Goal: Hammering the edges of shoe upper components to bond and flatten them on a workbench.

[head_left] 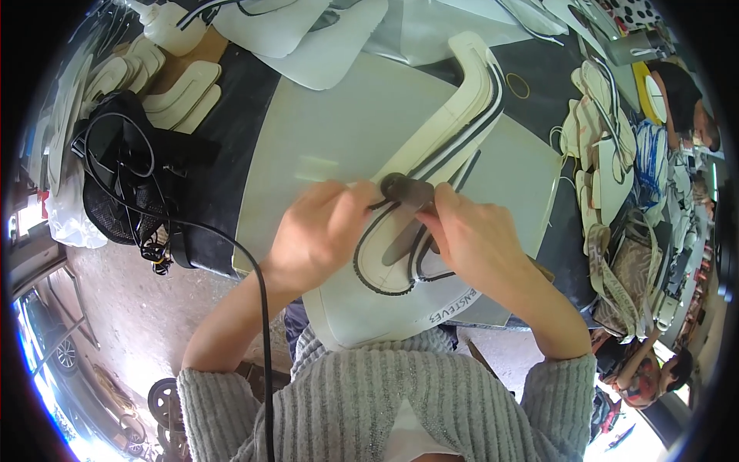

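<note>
A long curved cream piece (431, 142), like a cut bag or shoe panel, lies over a pale work board (308, 123). Black piping (382, 289) runs along its rounded near end, and dark and white strips follow its far length. My right hand (473, 235) is closed around a short dark tool with a round black end (395, 185), which resembles a hammer head; the rest of it is hidden. Just left of the tool, my left hand (323, 223) pinches the piping at the panel's edge, with its fingertips partly covered.
Left are stacked cream pieces (185, 100), a black mesh bag (123, 192) and a white bottle (173, 27). A black cable (262, 308) hangs over my left forearm. White sheets (323, 46) lie at the back, more panels (604, 146) on the right. Other people (647, 377) are at far right.
</note>
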Action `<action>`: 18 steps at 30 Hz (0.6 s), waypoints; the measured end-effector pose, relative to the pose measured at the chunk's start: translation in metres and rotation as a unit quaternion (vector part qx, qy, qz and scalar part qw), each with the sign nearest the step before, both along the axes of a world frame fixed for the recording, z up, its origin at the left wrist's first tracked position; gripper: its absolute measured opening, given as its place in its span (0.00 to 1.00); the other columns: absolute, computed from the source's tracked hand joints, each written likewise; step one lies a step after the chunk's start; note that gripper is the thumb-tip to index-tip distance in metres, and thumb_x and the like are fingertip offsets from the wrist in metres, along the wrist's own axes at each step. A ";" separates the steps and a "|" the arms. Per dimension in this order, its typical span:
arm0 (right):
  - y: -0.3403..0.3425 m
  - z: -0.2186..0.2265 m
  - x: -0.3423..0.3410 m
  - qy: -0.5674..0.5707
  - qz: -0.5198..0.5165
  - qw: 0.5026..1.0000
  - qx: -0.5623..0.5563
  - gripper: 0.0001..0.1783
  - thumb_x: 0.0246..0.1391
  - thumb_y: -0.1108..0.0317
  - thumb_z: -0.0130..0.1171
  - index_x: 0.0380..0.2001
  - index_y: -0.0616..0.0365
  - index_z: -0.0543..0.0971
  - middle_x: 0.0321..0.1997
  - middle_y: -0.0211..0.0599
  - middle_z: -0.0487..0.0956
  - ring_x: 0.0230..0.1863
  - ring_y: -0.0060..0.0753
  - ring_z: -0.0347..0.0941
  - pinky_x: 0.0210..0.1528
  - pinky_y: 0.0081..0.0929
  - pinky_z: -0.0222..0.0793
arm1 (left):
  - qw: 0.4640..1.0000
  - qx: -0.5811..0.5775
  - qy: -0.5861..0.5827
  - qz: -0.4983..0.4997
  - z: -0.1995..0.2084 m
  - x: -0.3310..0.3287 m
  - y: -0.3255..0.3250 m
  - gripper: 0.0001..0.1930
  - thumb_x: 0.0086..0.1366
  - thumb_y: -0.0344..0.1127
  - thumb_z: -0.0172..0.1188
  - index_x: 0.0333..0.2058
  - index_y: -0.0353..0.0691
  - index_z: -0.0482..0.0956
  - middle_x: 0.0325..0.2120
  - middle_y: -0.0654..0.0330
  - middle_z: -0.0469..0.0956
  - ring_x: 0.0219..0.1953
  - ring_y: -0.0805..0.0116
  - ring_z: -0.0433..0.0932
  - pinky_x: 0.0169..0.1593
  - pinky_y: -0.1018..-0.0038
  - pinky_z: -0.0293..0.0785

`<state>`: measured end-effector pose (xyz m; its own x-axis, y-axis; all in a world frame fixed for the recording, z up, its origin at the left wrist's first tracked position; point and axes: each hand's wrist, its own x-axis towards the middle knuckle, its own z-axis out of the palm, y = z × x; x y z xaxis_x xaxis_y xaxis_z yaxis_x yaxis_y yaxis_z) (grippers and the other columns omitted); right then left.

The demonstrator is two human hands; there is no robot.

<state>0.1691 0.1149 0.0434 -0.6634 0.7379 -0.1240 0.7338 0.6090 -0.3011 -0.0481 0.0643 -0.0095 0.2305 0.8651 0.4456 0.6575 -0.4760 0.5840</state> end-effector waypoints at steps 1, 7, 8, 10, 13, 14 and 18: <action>0.000 0.000 0.000 -0.009 0.001 1.000 0.001 0.17 0.64 0.60 0.56 0.26 0.59 0.68 0.14 0.36 0.73 0.15 0.39 0.74 0.15 0.34 0.66 | 1.000 -0.001 0.000 -0.001 0.003 0.001 0.001 0.17 0.53 0.22 0.69 0.42 0.35 0.73 0.28 0.56 0.77 0.28 0.60 0.79 0.31 0.68 0.78; 0.000 -0.001 0.001 -0.007 -0.007 1.000 -0.014 0.18 0.65 0.59 0.53 0.27 0.60 0.68 0.15 0.38 0.74 0.16 0.42 0.75 0.17 0.36 0.67 | 0.986 0.054 0.156 -0.036 0.012 0.004 0.006 0.19 0.50 0.25 0.61 0.43 0.31 0.74 0.20 0.62 0.66 0.22 0.68 0.72 0.25 0.72 0.72; -0.001 -0.001 0.001 -0.006 -0.009 1.000 -0.014 0.18 0.65 0.59 0.53 0.27 0.60 0.68 0.15 0.38 0.74 0.16 0.42 0.75 0.17 0.36 0.67 | 0.986 0.066 0.151 -0.031 0.009 0.005 0.005 0.18 0.50 0.25 0.61 0.42 0.30 0.74 0.20 0.62 0.66 0.22 0.68 0.72 0.25 0.73 0.71; -0.001 -0.001 0.000 -0.010 -0.014 0.999 -0.027 0.18 0.66 0.58 0.53 0.27 0.60 0.68 0.15 0.39 0.74 0.17 0.43 0.75 0.18 0.37 0.68 | 0.986 0.078 0.147 -0.028 0.003 0.007 0.004 0.18 0.50 0.25 0.61 0.42 0.30 0.73 0.20 0.62 0.66 0.22 0.68 0.71 0.24 0.73 0.71; -0.001 -0.001 0.000 -0.015 -0.016 1.000 -0.021 0.18 0.65 0.58 0.54 0.27 0.60 0.69 0.15 0.39 0.74 0.17 0.43 0.75 0.18 0.37 0.68 | 0.980 0.138 0.141 -0.017 -0.008 0.010 0.003 0.16 0.51 0.23 0.61 0.41 0.31 0.73 0.22 0.60 0.69 0.23 0.66 0.73 0.25 0.73 0.73; -0.001 -0.001 0.000 -0.014 -0.017 1.000 -0.021 0.18 0.65 0.58 0.54 0.27 0.60 0.69 0.15 0.39 0.74 0.17 0.43 0.75 0.18 0.37 0.68 | 0.986 0.129 0.104 0.007 -0.011 0.010 0.002 0.16 0.52 0.22 0.61 0.42 0.31 0.73 0.24 0.58 0.72 0.24 0.63 0.75 0.26 0.72 0.74; 0.000 -0.002 0.001 -0.001 -0.014 1.000 -0.022 0.18 0.65 0.59 0.55 0.26 0.60 0.69 0.14 0.39 0.74 0.16 0.42 0.75 0.18 0.36 0.68 | 0.999 -0.027 0.004 0.038 -0.002 0.004 -0.005 0.23 0.54 0.18 0.67 0.47 0.29 0.69 0.31 0.53 0.82 0.31 0.57 0.82 0.33 0.70 0.79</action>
